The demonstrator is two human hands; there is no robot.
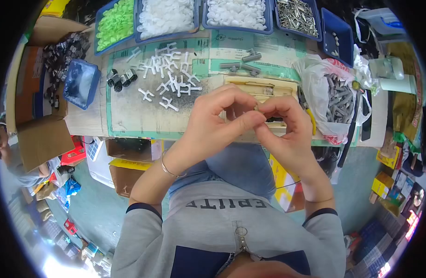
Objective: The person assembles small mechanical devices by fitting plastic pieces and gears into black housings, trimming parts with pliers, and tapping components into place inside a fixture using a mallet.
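Observation:
My left hand [220,121] and my right hand [288,127] meet in front of me, above the near edge of the bench. The fingers of both are curled, and their tips pinch together at one spot. A tiny pale piece [256,108] shows between the fingertips, too small and covered to name. Just beyond my hands lies a shallow wooden tray [268,86]. Several white cross-shaped plastic parts [169,76] are scattered to the left of my left hand. A few grey tubular parts [251,58] lie past the tray.
Blue bins of green discs [115,25], white discs [166,17] and metal pins [296,17] line the back. Black-and-silver parts [122,79] lie at left beside a blue tub [81,83]. A plastic bag [315,76] of grey parts and a hammer-like tool [351,127] are at right.

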